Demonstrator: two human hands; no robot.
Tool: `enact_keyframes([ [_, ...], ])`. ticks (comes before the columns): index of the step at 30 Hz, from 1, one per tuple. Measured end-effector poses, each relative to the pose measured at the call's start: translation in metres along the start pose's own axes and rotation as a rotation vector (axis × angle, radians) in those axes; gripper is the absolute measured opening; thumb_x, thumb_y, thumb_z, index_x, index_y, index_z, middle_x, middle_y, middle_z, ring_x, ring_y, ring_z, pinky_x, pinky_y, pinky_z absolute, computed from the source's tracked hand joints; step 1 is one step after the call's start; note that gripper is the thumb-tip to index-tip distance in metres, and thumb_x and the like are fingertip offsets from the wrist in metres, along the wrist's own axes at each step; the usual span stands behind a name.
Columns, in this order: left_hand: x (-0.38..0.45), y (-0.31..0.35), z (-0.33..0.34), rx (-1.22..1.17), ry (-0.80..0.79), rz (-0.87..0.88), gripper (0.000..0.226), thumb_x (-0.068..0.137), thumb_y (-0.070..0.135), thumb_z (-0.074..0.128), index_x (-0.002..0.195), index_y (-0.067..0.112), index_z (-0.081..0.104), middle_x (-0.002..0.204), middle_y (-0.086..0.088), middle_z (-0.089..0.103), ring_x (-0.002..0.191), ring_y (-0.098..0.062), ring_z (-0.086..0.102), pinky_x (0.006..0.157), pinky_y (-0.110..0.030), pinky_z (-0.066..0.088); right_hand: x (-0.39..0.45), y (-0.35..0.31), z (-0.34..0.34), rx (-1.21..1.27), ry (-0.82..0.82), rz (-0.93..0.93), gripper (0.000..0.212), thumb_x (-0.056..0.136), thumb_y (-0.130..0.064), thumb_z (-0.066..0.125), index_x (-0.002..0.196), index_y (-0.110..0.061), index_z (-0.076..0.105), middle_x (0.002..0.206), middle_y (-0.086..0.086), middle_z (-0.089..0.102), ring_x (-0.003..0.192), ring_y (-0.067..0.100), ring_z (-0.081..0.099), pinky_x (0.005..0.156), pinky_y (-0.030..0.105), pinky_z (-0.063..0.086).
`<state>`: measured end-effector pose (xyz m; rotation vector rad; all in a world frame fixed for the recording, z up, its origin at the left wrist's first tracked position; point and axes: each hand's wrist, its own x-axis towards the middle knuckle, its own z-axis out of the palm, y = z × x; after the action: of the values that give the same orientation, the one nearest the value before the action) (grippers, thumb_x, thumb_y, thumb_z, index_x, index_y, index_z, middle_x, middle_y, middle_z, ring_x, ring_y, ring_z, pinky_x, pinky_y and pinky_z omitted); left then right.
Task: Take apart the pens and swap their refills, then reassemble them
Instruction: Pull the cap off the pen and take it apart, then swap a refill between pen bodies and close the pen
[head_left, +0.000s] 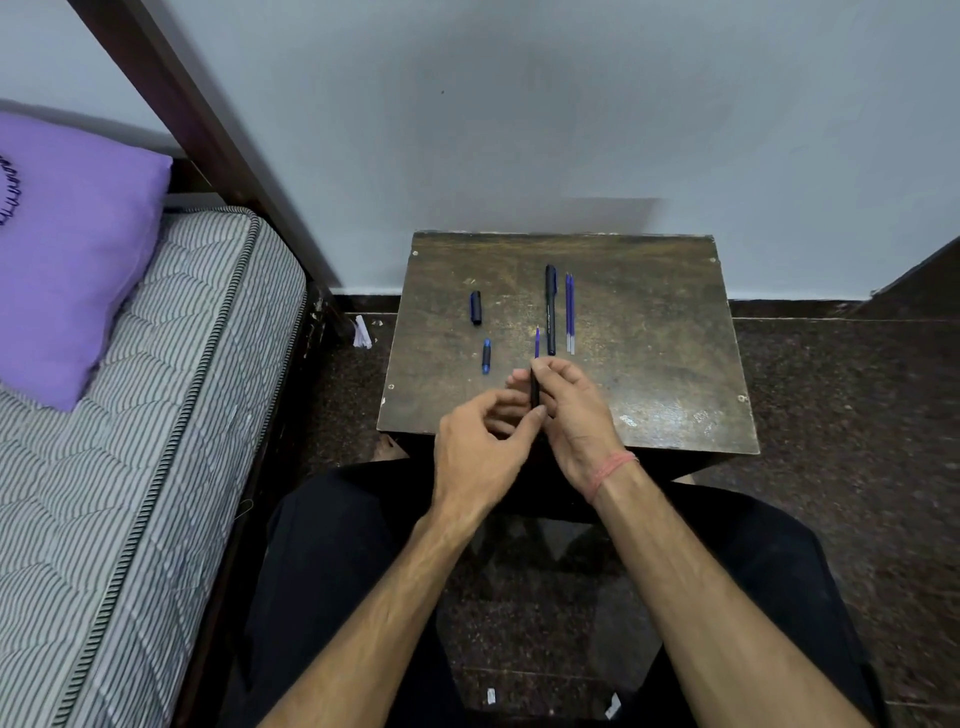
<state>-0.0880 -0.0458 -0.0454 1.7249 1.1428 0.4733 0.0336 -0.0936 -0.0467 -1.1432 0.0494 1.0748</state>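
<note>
Barrel (534, 391): mostly hidden between the fingers of the right hand (574, 410) and left hand (480, 447); its lower end out of sight, only the refill (537, 343) tip showing above. Table (649, 374): near edge partly covered by both hands, legs unseen. Pillow (67, 249) and bed (130, 441): cut off by the left edge; print on the pen (550, 309) too small to read.

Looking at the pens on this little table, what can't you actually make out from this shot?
Head view only:
- Pen barrel: mostly covered by the right hand and left hand; only its upper part and the blue refill tip show.
- Print on the capped black pen: too small to read.
- Two loose refills: too thin to tell whether they touch.
- Table legs: hidden under its top and the arms.
</note>
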Motion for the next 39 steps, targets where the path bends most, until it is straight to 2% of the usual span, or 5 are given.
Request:
enact_keyframes([
  [10, 0.009, 0.004, -0.005, -0.011, 0.035, -0.071, 0.026, 0.087, 0.043, 0.093, 0.107, 0.027, 0.088, 0.084, 0.018, 0.084, 0.077, 0.005, 0.08, 0.083, -0.032, 0.069, 0.009, 0.0, 0.014, -0.146, 0.075, -0.06, 0.005, 0.105, -0.02, 0.074, 0.101, -0.021, 0.076, 0.104, 0.004, 0.084, 0.093, 0.019, 0.074, 0.092, 0.049, 0.061],
  [22, 0.01, 0.0, -0.002, -0.009, -0.005, -0.096, 0.021, 0.079, 0.051, 0.093, 0.088, 0.035, 0.084, 0.076, 0.023, 0.081, 0.069, 0.006, 0.078, 0.076, -0.029, 0.067, 0.04, -0.043, -0.004, -0.282, 0.318, -0.319, 0.003, 0.103, -0.017, 0.08, 0.102, -0.015, 0.081, 0.082, 0.0, 0.079, 0.06, 0.007, 0.07, 0.053, 0.024, 0.059],
  [32, 0.026, 0.017, 0.016, -0.024, -0.05, -0.037, 0.021, 0.084, 0.043, 0.096, 0.095, 0.03, 0.084, 0.076, 0.024, 0.08, 0.07, 0.007, 0.076, 0.068, -0.012, 0.06, 0.076, -0.104, -0.064, -0.687, 0.579, -0.456, 0.009, 0.09, -0.027, 0.089, 0.093, -0.019, 0.088, 0.082, 0.001, 0.084, 0.075, 0.024, 0.083, 0.082, 0.046, 0.071],
  [37, 0.028, 0.017, 0.028, -0.03, -0.082, -0.01, 0.021, 0.083, 0.042, 0.097, 0.095, 0.03, 0.084, 0.077, 0.023, 0.081, 0.07, 0.006, 0.077, 0.069, -0.013, 0.063, 0.082, -0.107, -0.073, -1.047, 0.629, -0.51, 0.014, 0.087, -0.038, 0.088, 0.095, -0.027, 0.09, 0.07, -0.02, 0.074, 0.07, -0.009, 0.069, 0.08, 0.013, 0.056],
  [39, 0.028, 0.016, 0.03, -0.027, -0.085, -0.007, 0.022, 0.083, 0.045, 0.096, 0.096, 0.031, 0.084, 0.078, 0.024, 0.081, 0.071, 0.007, 0.077, 0.069, -0.014, 0.064, 0.084, -0.111, -0.075, -1.106, 0.606, -0.518, 0.016, 0.088, -0.037, 0.089, 0.099, -0.026, 0.091, 0.083, -0.013, 0.083, 0.081, 0.002, 0.076, 0.088, 0.019, 0.059],
])
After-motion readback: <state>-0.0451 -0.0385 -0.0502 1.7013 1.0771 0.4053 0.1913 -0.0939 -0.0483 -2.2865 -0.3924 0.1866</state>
